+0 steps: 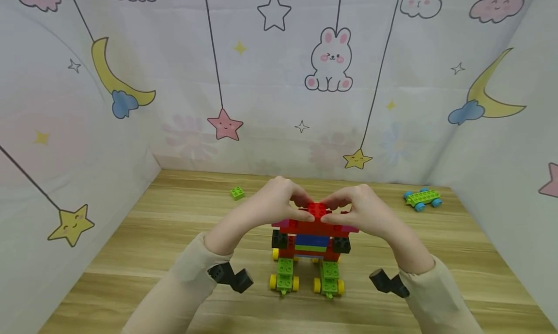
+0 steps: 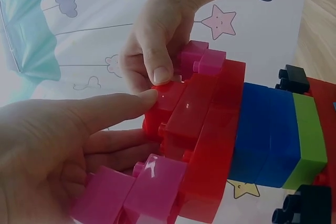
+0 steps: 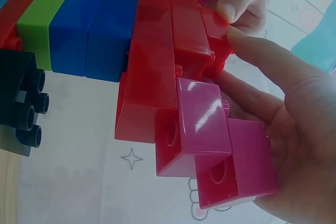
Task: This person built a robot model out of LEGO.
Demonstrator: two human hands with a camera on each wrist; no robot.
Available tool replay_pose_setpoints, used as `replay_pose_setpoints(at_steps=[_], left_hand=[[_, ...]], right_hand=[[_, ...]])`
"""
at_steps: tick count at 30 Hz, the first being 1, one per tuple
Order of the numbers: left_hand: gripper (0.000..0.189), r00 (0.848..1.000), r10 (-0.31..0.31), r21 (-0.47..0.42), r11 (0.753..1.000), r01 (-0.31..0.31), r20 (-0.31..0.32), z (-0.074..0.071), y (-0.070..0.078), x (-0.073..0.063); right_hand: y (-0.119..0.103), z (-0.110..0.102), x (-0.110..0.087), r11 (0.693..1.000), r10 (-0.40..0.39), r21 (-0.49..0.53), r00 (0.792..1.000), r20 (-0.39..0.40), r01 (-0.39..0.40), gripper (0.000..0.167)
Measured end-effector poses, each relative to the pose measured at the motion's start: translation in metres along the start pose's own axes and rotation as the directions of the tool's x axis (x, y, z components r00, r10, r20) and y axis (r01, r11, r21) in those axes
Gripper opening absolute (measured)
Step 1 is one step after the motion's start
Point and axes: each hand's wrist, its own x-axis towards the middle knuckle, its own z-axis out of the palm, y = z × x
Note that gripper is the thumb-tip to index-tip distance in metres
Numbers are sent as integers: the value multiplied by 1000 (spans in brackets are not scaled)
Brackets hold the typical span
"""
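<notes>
A toy block build stands on the table, with a small red brick (image 1: pixel 317 210) at its top. My left hand (image 1: pixel 276 204) pinches this brick from the left with thumb and fingers; my right hand (image 1: pixel 359 210) does likewise from the right. In the left wrist view, both thumbs touch the near face of the red brick (image 2: pixel 167 99). Wider red bricks (image 2: pixel 212 140) lie under it, with pink bricks (image 3: pixel 202 114) stepping out on either side. Lower down come blue bricks (image 3: pixel 100 30), a green brick (image 3: pixel 42 30) and black bricks (image 1: pixel 342 245). The undersides of my fingers are partly hidden.
Green wheeled bases (image 1: pixel 330 273) with yellow wheels carry the build. A loose green brick (image 1: pixel 237 193) lies at the back left of the wooden table (image 1: pixel 174 218). At the back right stands a green car base (image 1: pixel 423 197) on blue wheels. Printed cloth walls (image 1: pixel 270 82) enclose the table.
</notes>
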Motion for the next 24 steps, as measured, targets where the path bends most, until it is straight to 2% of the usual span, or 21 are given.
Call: replay_pose_setpoints(at_steps=[24], left_hand=[[27,1000,-4,-3,1000,4,-8,1,-2,-1]], right_hand=[[-1,0,0,1000,6,15,1000,4,-6,27]])
